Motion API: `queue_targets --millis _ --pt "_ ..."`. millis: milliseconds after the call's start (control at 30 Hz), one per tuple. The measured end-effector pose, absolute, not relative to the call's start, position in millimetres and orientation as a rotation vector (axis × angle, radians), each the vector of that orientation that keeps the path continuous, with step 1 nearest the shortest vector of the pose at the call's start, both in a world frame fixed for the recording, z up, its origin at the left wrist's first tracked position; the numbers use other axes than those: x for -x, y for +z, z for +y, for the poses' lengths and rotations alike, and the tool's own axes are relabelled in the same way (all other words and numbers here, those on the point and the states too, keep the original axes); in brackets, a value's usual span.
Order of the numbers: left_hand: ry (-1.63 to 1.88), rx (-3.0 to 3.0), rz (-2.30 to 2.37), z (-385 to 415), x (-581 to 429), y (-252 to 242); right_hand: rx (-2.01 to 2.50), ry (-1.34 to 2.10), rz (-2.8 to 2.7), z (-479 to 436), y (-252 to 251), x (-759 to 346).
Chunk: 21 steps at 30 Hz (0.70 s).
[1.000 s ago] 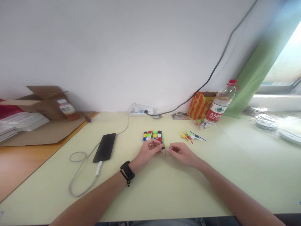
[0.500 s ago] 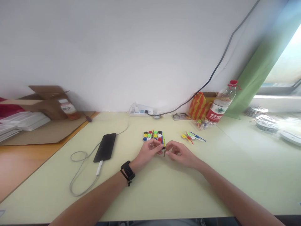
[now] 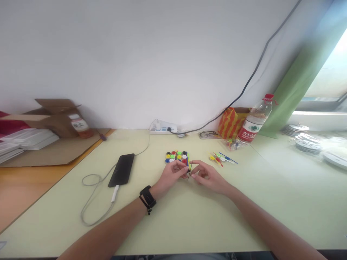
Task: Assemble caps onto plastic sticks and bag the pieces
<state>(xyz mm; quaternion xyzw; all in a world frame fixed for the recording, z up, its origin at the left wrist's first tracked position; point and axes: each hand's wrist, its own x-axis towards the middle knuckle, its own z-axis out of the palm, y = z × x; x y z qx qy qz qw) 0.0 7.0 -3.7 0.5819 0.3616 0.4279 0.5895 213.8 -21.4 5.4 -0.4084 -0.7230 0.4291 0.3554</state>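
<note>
My left hand [image 3: 175, 174] is closed in a pinch on a small black plastic piece [image 3: 189, 170], held just above the table. From that piece a thin black pointer [image 3: 191, 165] sticks out at both ends, its top leaning to the right. Close to the pointer on the other side, my right hand [image 3: 206, 177] has its fingers curled, thumb and forefinger apart; contact is too small to tell. Behind my left hand lie rows of colored discs [image 3: 179, 156], with thin colored sticks [image 3: 187, 156] among them. Several loose colored arrow spinners [image 3: 223, 158] lie farther right.
A black phone [image 3: 121, 170] on a white cable lies at left. Along the wall are a power strip [image 3: 162, 128], eyeglasses [image 3: 208, 134], a striped bag [image 3: 227, 122] and a water bottle [image 3: 249, 130]. Stacked discs [image 3: 308, 143] stand at right, a cardboard box [image 3: 59, 119] far left.
The thin black pointer has turned from upright to slanted, its top now farther right. Both hands stay in nearly the same place, and the view has shifted slightly.
</note>
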Motion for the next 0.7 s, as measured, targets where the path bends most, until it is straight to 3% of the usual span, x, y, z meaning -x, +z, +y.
queue_targets --millis 233,700 --pt "1.004 -1.361 0.855 8.1 0.3 -3.6 1.036 0.900 -1.980 -20.5 3.6 -217.2" --pt "0.998 -1.354 0.857 7.3 -0.3 -2.6 1.125 0.890 -2.030 -22.2 1.1 -215.2"
